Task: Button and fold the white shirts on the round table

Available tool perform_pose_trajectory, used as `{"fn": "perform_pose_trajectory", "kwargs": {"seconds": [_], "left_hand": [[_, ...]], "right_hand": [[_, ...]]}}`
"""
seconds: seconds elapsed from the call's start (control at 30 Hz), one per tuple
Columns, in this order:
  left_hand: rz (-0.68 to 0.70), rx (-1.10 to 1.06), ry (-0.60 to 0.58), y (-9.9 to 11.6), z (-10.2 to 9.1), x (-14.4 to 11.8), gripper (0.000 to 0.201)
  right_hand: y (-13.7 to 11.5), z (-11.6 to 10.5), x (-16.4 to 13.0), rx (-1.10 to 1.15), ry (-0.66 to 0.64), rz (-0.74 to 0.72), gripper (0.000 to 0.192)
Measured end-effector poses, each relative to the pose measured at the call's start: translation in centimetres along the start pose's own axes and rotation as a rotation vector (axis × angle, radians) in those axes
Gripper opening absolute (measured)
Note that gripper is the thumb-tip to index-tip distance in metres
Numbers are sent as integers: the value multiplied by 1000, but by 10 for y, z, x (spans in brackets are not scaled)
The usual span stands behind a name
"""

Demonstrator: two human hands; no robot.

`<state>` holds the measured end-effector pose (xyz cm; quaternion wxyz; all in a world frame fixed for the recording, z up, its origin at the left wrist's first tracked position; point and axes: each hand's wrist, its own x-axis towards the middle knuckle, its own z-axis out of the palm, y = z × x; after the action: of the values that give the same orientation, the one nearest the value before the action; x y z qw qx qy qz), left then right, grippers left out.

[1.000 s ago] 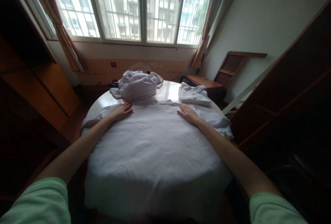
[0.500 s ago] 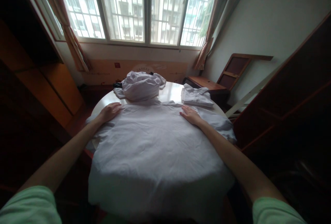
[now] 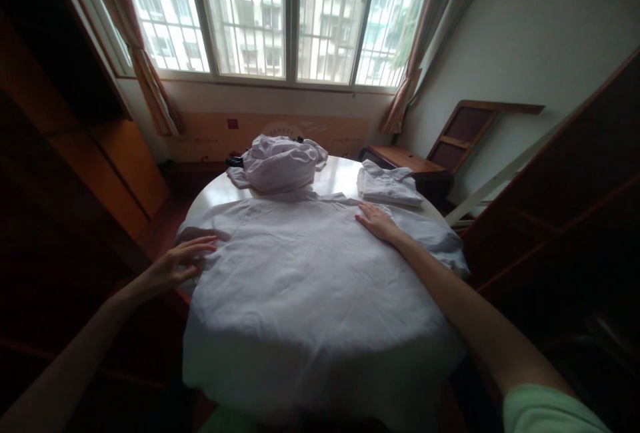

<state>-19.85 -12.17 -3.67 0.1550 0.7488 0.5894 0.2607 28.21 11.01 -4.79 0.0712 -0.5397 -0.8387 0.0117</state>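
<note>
A white shirt (image 3: 310,266) lies spread over the round table, its lower part hanging down over the near edge. Its collar end points toward the window, and a sleeve stretches out to the right. My right hand (image 3: 377,221) rests flat on the shirt's upper right shoulder, fingers extended. By the left side of the shirt, near the left sleeve, my left hand (image 3: 183,263) hovers with its fingers apart and holds nothing. Whether its fingertips touch the cloth I cannot tell.
At the far side of the white round table (image 3: 220,196) sits a heap of crumpled white clothes (image 3: 280,163). A folded white shirt (image 3: 389,184) lies at the back right. Beyond stand a wooden chair (image 3: 463,136) and a window (image 3: 290,20); dark wooden furniture (image 3: 560,200) flanks the right side.
My left hand has lifted off the shirt's upper left shoulder and moved down and left toward the sleeve. The right hand stays on the shirt. The view has shifted slightly.
</note>
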Motion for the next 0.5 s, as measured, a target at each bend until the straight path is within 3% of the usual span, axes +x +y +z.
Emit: {"fn": "perform_pose_trajectory", "kwargs": {"seconds": [0.1, 0.17, 0.27, 0.37, 0.43, 0.5], "left_hand": [[-147, 132, 350, 0, 9, 3, 20], [-268, 289, 507, 7, 12, 1, 20], [-389, 370, 483, 22, 14, -3, 29], [-459, 244, 438, 35, 17, -3, 35], [-486, 132, 462, 40, 21, 3, 33], [-470, 28, 560, 42, 26, 12, 30]], "right_hand": [[-1, -2, -1, 1, -6, -2, 59], [-2, -2, -1, -3, -6, 1, 58], [-2, -3, -2, -3, -6, 13, 58], [-2, -3, -2, 4, -4, 10, 58], [-2, -3, -2, 1, -6, 8, 57], [-2, -2, -1, -5, -8, 10, 57]]}}
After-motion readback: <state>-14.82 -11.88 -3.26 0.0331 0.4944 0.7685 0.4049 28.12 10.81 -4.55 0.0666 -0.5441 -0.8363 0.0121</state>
